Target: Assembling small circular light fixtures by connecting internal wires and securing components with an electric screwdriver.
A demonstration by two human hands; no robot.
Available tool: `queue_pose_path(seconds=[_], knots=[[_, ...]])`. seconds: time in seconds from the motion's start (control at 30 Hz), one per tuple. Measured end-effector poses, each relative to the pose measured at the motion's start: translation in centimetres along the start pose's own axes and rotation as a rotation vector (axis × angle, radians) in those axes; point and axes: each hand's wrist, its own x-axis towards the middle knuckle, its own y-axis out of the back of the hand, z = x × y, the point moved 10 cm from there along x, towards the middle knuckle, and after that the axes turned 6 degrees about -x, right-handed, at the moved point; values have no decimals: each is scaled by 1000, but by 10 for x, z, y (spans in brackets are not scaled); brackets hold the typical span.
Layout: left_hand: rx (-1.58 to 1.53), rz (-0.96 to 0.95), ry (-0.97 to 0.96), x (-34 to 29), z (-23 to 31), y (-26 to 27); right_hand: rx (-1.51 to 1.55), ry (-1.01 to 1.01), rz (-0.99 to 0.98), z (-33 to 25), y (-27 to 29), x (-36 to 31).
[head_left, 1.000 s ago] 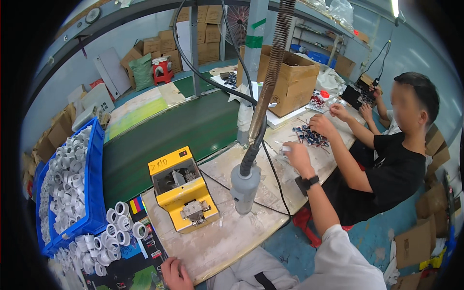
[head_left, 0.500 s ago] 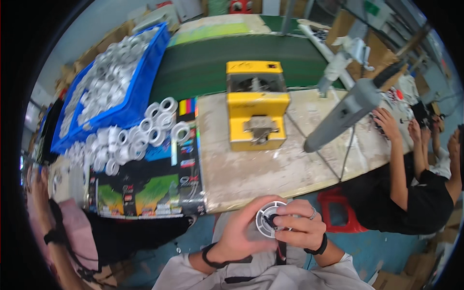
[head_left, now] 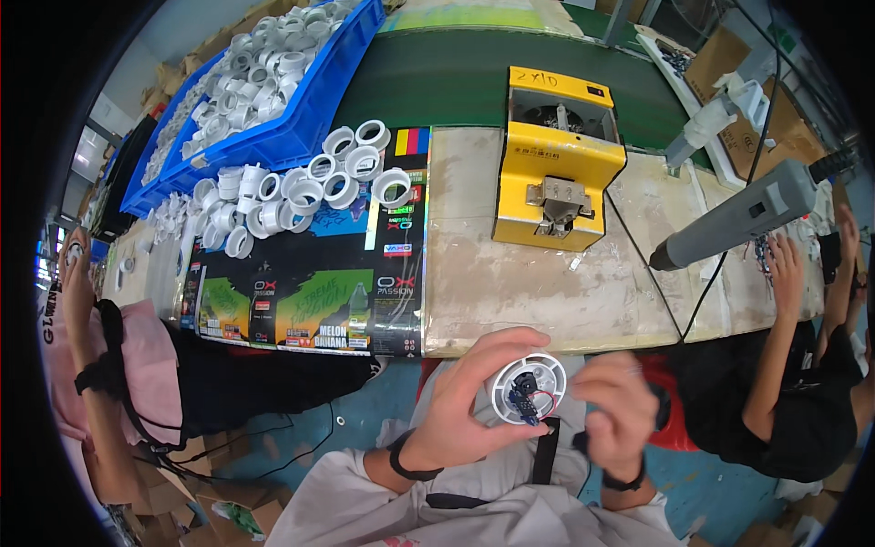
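My left hand [head_left: 456,407] is wrapped round a white round plastic housing [head_left: 548,373], with its open face turned up. Inside the housing sits a small dark circuit board [head_left: 523,396] with a black part and thin red wires. Just right of the housing is my right hand [head_left: 617,410], apart from it and smeared by motion. Whether its fingers hold anything cannot be made out.
Beyond my hands a yellow machine [head_left: 556,159] stands on the worktable [head_left: 465,283]. A blue crate [head_left: 314,109] of white plastic rings is at the far left, with loose rings [head_left: 392,188] beside it. A grey handheld tool [head_left: 738,219] hangs at right. Co-workers sit on both sides.
My right hand has come off the housing and moved to the right, uncovering the board inside. My left hand still holds the housing. The view has shifted, so the table appears higher.
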Motion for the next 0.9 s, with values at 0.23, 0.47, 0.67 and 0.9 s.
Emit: queue_pose_path(seconds=[0.23,0.47,0.67,0.9], knots=[[233,-94,25,6,13,-13,-166,378,-286,-56,-11,48],[221,-78,-19,1,17,-10,-26,357,-299,-51,-8,39],[204,-71,9,-3,13,-10,-41,152,-260,-37,-12,36],[47,-50,-6,-4,10,-13,288,240,-305,-39,-12,29]])
